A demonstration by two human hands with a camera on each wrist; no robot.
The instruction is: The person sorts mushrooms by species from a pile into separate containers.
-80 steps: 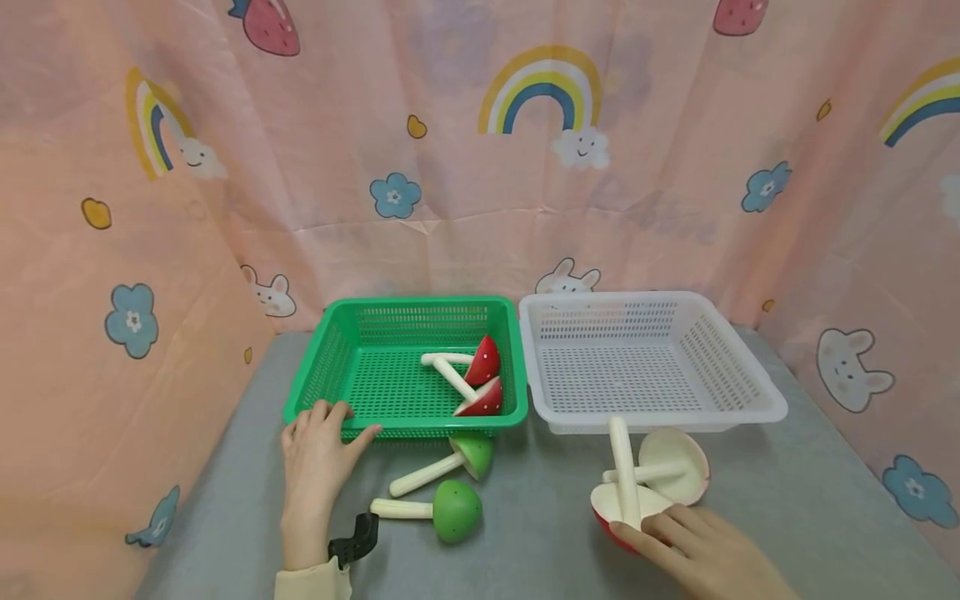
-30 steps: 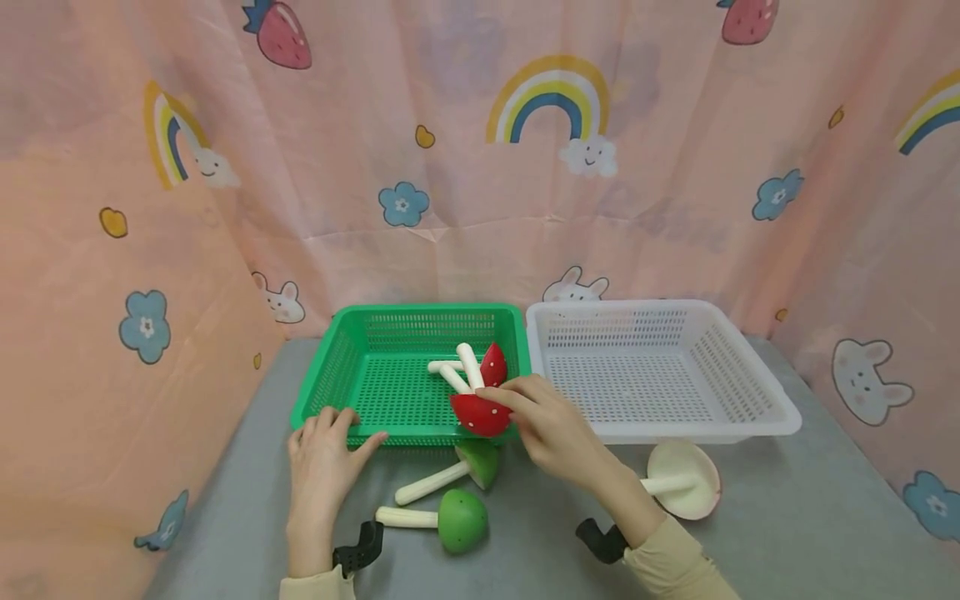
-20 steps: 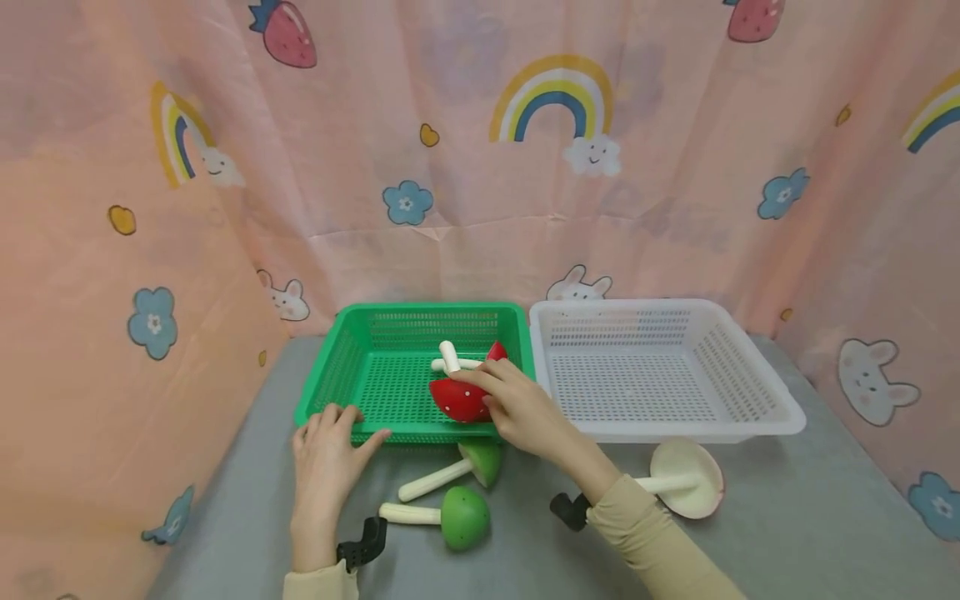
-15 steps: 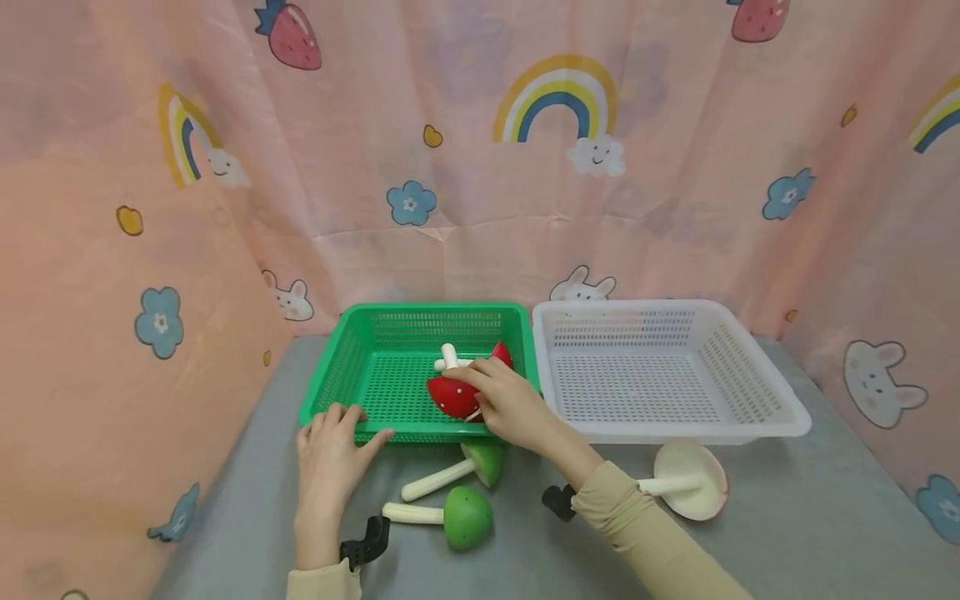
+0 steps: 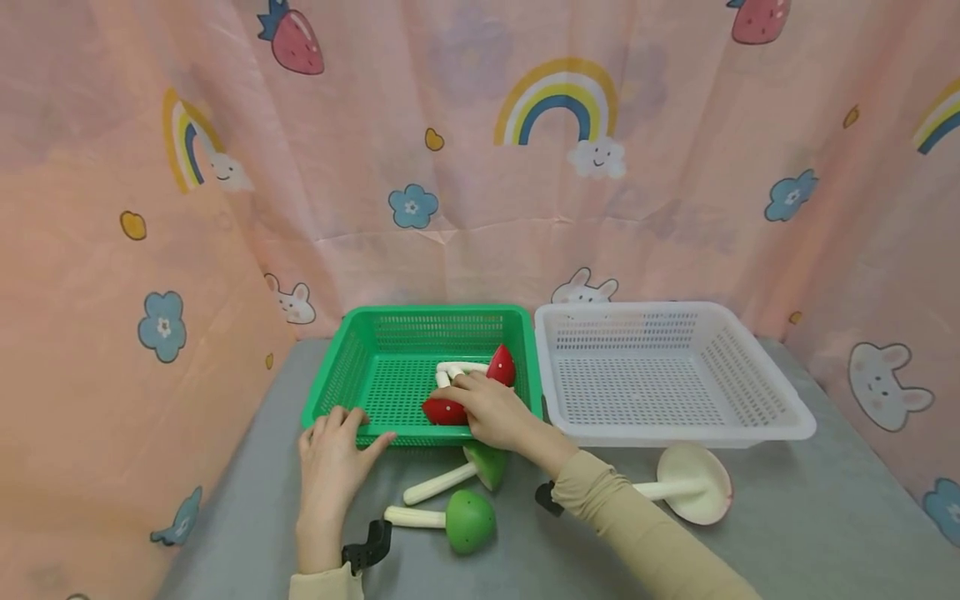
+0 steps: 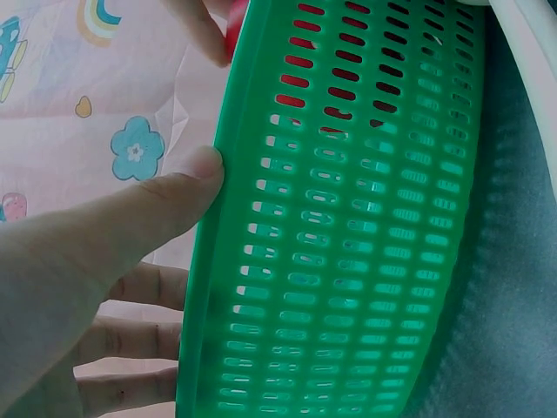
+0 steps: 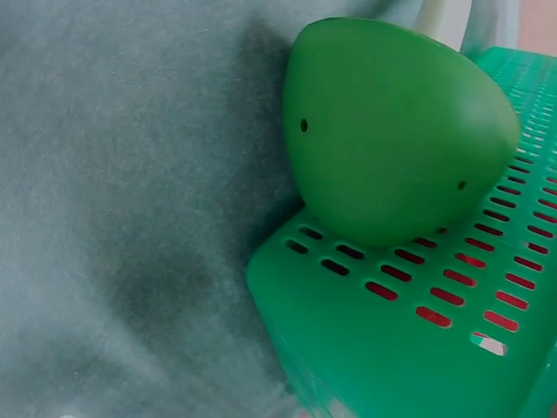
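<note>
In the head view, my left hand (image 5: pixel 330 458) grips the near rim of the green basket (image 5: pixel 315 379); in the left wrist view the thumb lies along that rim, the other fingers beyond it. Inside the basket, near its front right corner, my right hand (image 5: pixel 491 408) holds a toy mushroom with a red, white-dotted cap (image 5: pixel 445 412), partly covered by the fingers. Another red toy mushroom (image 5: pixel 502 367) lies just behind the hand. Several white stems cluster there. Outside, a green toy mushroom (image 7: pixel 392 131) leans close to the basket wall, large in the right wrist view.
A second green toy mushroom (image 5: pixel 470 521) lies on the grey table (image 5: pixel 787 525) in front. A white basket (image 5: pixel 675 432) stands right of the green one. Before it lies a toy mushroom (image 5: pixel 693 483), pale underside up. A pink patterned curtain (image 5: pixel 465 250) surrounds the table.
My right hand took a red mushroom from in front of the white basket, carried it left into the green basket and lowered it there. My left hand stayed on the rim.
</note>
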